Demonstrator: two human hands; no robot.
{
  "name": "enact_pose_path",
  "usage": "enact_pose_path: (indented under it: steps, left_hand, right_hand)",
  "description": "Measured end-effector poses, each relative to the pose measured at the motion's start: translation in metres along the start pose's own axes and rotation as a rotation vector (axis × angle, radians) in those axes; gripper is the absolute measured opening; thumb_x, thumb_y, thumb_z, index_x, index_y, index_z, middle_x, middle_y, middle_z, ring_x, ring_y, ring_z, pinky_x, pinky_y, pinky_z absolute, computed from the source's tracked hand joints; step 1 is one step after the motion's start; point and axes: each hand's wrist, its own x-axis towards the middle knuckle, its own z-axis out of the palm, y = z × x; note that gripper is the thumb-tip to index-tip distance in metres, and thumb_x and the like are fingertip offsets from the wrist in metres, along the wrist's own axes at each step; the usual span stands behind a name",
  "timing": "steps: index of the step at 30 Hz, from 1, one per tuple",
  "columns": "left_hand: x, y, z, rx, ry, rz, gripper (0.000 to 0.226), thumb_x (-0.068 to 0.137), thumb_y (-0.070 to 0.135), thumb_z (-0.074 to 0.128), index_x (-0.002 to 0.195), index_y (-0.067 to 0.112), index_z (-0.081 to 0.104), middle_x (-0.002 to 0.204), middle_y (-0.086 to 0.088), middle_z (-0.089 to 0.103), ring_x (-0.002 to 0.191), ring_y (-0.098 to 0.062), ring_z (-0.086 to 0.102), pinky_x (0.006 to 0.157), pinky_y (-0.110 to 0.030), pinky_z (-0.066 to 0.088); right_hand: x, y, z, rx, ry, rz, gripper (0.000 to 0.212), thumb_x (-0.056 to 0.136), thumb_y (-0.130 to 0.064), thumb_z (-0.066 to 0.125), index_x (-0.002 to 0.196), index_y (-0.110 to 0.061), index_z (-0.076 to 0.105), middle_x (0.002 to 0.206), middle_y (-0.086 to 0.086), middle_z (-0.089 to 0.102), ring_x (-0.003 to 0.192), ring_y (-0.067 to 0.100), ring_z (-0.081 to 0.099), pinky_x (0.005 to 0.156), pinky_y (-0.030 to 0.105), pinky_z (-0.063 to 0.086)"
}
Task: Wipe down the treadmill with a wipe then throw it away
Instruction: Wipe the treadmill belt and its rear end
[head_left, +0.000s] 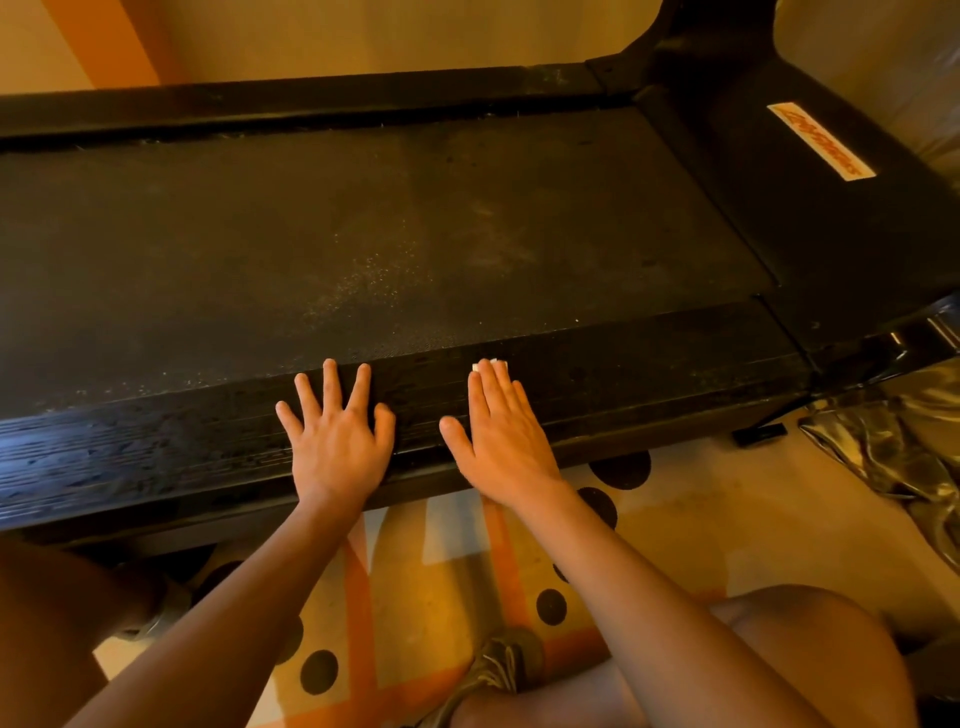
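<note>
A black treadmill (395, 228) lies across the view, its dusty belt in the middle and its ribbed near side rail (649, 353) in front of me. My left hand (335, 436) rests flat on that rail with fingers spread. My right hand (501, 431) presses flat on the same rail a little to the right, fingers straight and together. A white wipe (493, 365) lies under its fingers; only a small edge shows past the fingertips.
The motor cover with an orange-and-white label (821, 141) is at the right. Shiny crumpled plastic (893, 447) lies on the floor at the far right. A patterned rug with black dots (550, 605) is under my knees and shoe (501, 660).
</note>
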Motion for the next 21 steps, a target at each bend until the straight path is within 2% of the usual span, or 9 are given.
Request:
enact_pose_path:
  steps: [4, 11, 17, 21]
  left_hand:
    - [0.000, -0.001, 0.002, 0.005, 0.005, 0.003, 0.061, 0.107, 0.052, 0.024, 0.164, 0.032, 0.013, 0.171, -0.010, 0.004, 0.156, -0.041, -0.003, 0.122, -0.065, 0.002]
    - [0.000, -0.001, 0.001, 0.008, -0.010, 0.003, 0.062, 0.107, 0.052, 0.022, 0.164, 0.032, 0.011, 0.172, -0.010, 0.003, 0.156, -0.041, -0.005, 0.122, -0.064, 0.001]
    - [0.000, 0.001, 0.001, 0.013, -0.011, -0.002, 0.062, 0.107, 0.052, 0.023, 0.164, 0.032, 0.012, 0.172, -0.009, 0.003, 0.156, -0.041, -0.005, 0.122, -0.064, 0.001]
    - [0.000, -0.001, 0.001, 0.018, -0.015, 0.001, 0.062, 0.107, 0.053, 0.023, 0.164, 0.032, 0.011, 0.172, -0.010, 0.003, 0.156, -0.041, -0.004, 0.122, -0.065, 0.001]
  right_hand:
    - [-0.028, 0.005, 0.007, -0.023, -0.021, -0.029, 0.075, 0.106, -0.059, 0.015, 0.163, -0.015, -0.007, 0.170, 0.003, -0.016, 0.155, 0.017, -0.020, 0.128, 0.038, -0.005]
    - [0.039, 0.007, -0.008, -0.028, 0.002, 0.018, 0.074, 0.108, -0.056, 0.019, 0.164, -0.011, -0.002, 0.172, 0.007, -0.009, 0.157, 0.021, -0.014, 0.128, 0.040, -0.003]
    - [-0.023, 0.012, 0.011, -0.062, 0.011, -0.050, 0.077, 0.106, -0.060, 0.017, 0.163, -0.014, -0.005, 0.171, 0.004, -0.013, 0.156, 0.019, -0.018, 0.127, 0.038, -0.005]
    - [0.017, 0.015, 0.002, -0.052, 0.027, -0.023, 0.073, 0.108, -0.056, 0.018, 0.164, -0.013, -0.002, 0.172, 0.006, -0.008, 0.157, 0.020, -0.014, 0.127, 0.038, -0.004]
